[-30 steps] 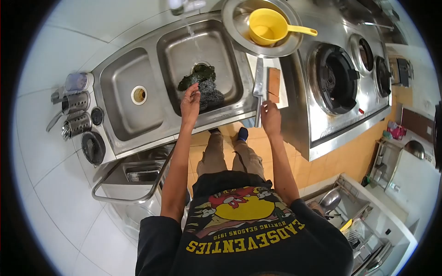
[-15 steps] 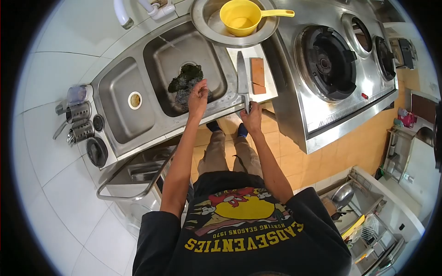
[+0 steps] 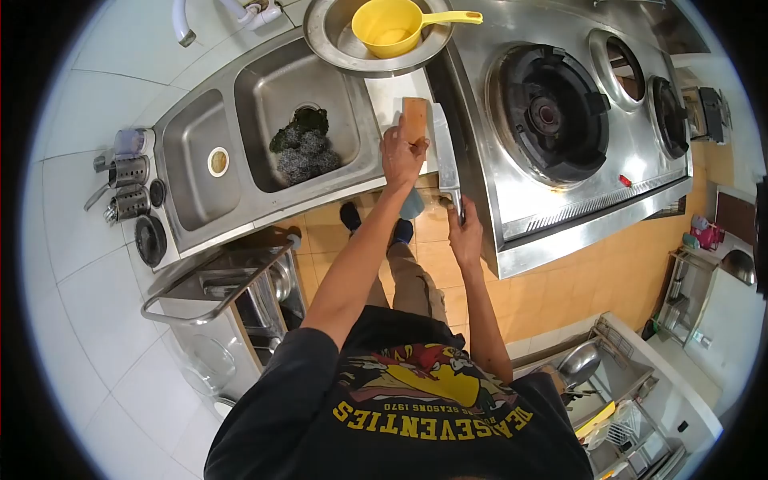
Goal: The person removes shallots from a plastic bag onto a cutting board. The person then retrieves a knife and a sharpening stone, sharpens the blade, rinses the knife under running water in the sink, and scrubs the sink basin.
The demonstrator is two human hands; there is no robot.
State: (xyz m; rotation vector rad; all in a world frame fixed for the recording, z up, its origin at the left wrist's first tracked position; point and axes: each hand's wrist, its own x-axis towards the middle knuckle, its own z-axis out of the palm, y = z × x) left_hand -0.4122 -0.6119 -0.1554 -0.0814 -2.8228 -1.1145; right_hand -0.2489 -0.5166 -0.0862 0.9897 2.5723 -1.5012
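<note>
My left hand (image 3: 402, 158) is at the counter edge, its fingers closed around the lower end of an orange-brown whetstone (image 3: 414, 118). Part of the stone's near end is hidden by those fingers. In my right hand (image 3: 466, 232) is the dark handle of a large kitchen knife (image 3: 445, 148). Its broad blade points away from me, just right of the whetstone and over the counter's right edge. Left of both hands, a dark green scouring pad (image 3: 310, 122) and grey wire-like scrubbers (image 3: 308, 160) lie in the larger sink basin (image 3: 260, 96).
A yellow ladle-shaped dipper (image 3: 388, 30) sits in a metal bowl (image 3: 320, 44) behind the counter. To the right stands a steel stove (image 3: 512, 240) with black burners (image 3: 548, 116). Utensil holders (image 3: 132, 172) stand left of the small basin (image 3: 188, 192); a trolley rail (image 3: 192, 320) is below.
My left hand has left the scrubbers in the sink and moved right onto the whetstone. My right hand has lifted the knife from the stone's left and carried it to its right side.
</note>
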